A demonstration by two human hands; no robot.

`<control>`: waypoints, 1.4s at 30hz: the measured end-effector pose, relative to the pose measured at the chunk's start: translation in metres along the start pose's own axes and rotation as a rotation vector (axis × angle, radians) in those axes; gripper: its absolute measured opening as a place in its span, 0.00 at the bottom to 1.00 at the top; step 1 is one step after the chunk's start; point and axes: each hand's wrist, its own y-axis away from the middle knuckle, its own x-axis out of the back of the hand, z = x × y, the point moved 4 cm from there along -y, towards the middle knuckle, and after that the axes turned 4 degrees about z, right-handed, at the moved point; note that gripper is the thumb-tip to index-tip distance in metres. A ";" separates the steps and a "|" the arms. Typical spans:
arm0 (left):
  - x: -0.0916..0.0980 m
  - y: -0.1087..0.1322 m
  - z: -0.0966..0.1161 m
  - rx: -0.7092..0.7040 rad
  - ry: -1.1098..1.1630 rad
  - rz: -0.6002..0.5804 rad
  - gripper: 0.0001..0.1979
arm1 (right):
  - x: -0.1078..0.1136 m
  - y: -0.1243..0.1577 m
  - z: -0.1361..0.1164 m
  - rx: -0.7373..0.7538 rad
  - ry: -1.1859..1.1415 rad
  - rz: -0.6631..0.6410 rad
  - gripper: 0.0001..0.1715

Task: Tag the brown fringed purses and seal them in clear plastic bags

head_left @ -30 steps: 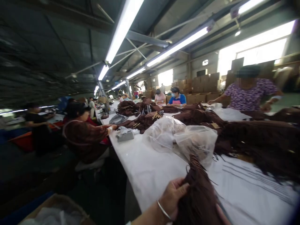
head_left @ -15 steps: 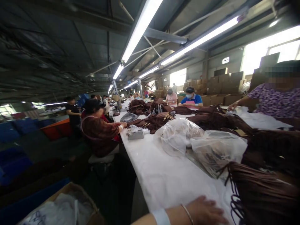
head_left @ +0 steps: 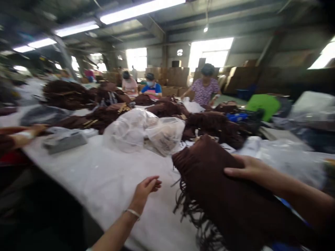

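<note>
A dark brown fringed piece of fabric [head_left: 209, 177] spreads across the lower right, its strands hanging along the left side. My right hand [head_left: 243, 167] grips its upper edge, thumb on top and the other fingers hidden behind. Over the white tabletop [head_left: 104, 184], my left hand [head_left: 146, 190] is loosely curled, thumb a little apart from the fingers, with nothing visible in it. A gap separates it from the fringe. Beyond the fabric sits a clear plastic bag [head_left: 164, 134] with contents I cannot make out.
Brown fringed pieces lie in heaps [head_left: 214, 125] along the table. A grey box [head_left: 65, 141] stands left, near a co-worker's hand [head_left: 28, 134]. Plastic wrapping [head_left: 288, 160] lies at right, with a green object [head_left: 263, 104] behind. Several people sit across the table.
The view has swung right. My right hand has come into view gripping the brown fringed fabric, which is now raised. My left hand, earlier stretched toward the fringe, is now curled and apart from it.
</note>
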 end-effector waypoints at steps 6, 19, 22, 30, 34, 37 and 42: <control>-0.022 0.022 0.057 -0.057 0.318 -0.072 0.16 | 0.010 0.006 -0.016 -0.093 -0.028 -0.073 0.38; -0.068 -0.039 0.117 -0.379 0.112 -0.356 0.29 | 0.010 0.022 -0.012 -0.141 0.192 -0.240 0.21; -0.085 -0.050 0.132 -0.375 0.144 -0.581 0.39 | 0.013 0.020 -0.017 -0.184 0.333 -0.277 0.20; -0.088 -0.053 0.132 -0.351 -0.333 -0.904 0.18 | 0.026 0.017 -0.020 -0.220 0.511 -0.317 0.20; -0.076 -0.064 0.119 -0.374 -0.444 -0.756 0.19 | 0.032 0.009 -0.013 -0.203 0.550 -0.296 0.18; -0.067 -0.082 0.116 -0.364 -0.463 -0.587 0.19 | 0.039 -0.004 -0.015 -0.129 0.755 -0.184 0.13; -0.051 -0.094 0.158 -0.661 -0.570 -0.301 0.20 | 0.048 -0.009 -0.037 0.081 1.217 0.216 0.17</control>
